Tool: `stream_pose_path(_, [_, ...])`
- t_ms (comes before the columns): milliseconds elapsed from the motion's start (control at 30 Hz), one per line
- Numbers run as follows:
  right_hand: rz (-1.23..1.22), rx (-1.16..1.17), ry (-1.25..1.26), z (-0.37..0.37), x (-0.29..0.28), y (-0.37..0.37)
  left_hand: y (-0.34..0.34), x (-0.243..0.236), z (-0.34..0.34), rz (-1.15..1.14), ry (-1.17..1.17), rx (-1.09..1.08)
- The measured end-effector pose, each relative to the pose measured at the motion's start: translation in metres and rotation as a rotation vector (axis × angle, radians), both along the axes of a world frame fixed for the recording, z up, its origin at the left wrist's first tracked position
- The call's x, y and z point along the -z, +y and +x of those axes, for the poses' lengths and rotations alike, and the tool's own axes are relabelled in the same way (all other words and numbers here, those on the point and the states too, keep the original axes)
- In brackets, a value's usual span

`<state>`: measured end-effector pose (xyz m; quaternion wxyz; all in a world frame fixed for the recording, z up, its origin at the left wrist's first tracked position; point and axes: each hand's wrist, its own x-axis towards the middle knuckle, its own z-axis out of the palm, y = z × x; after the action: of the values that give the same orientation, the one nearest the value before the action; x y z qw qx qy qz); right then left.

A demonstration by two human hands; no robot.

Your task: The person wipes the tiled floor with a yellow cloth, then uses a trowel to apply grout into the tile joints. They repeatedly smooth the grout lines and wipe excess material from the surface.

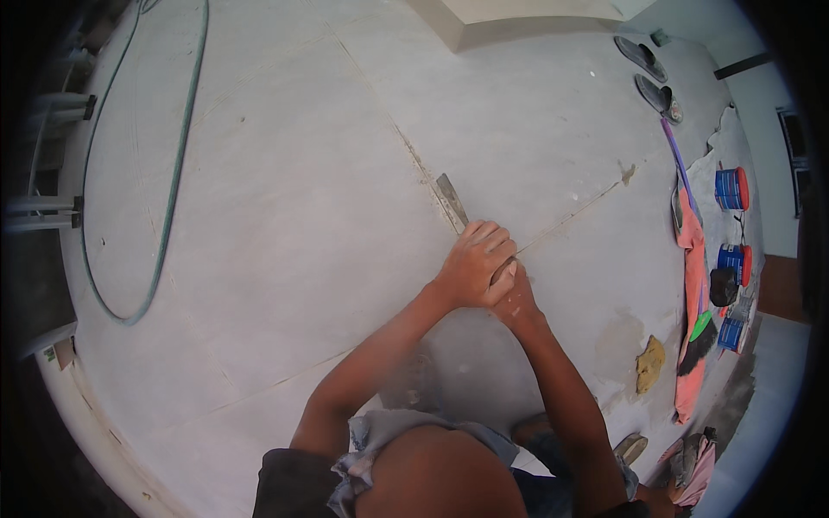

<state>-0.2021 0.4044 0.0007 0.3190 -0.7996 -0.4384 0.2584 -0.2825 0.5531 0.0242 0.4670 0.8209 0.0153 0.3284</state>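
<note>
Both hands are clasped around a metal scraper (452, 197) at the middle of the floor. My left hand (473, 263) lies over the top with its fingers curled round the handle, and my right hand (516, 293) is closed just behind and beneath it, partly hidden. The flat blade points forward and away from me, over a joint line (413, 154) between large grey tiles (294, 190) that has pale crumbly residue along it. Whether the tip touches the tile is hard to tell.
A green hose (180, 155) loops at left, beside white legs (56, 205). At right lie sandals (641, 59), a pink cloth (691, 242), a broom head (695, 345), blue tubs (730, 188) and a yellow rag (649, 363). A white raised block (518, 22) stands ahead.
</note>
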Motion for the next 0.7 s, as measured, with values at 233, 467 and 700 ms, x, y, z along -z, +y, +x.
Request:
stream_pose_path(233, [-0.164,-0.069,-0.197,0.022,-0.012,0.149,0.110,0.012,0.020,-0.036,0.116,0.007])
stream_pose_path(467, [-0.289,-0.002,0.044,0.007,-0.012,0.104,0.068,0.027,0.010,-0.039,0.096,0.004])
stream_pose_path(700, [-0.232,0.067,0.231,-0.044,-0.034,-0.158,-0.158,0.008,-0.030,-0.116,0.137,0.158])
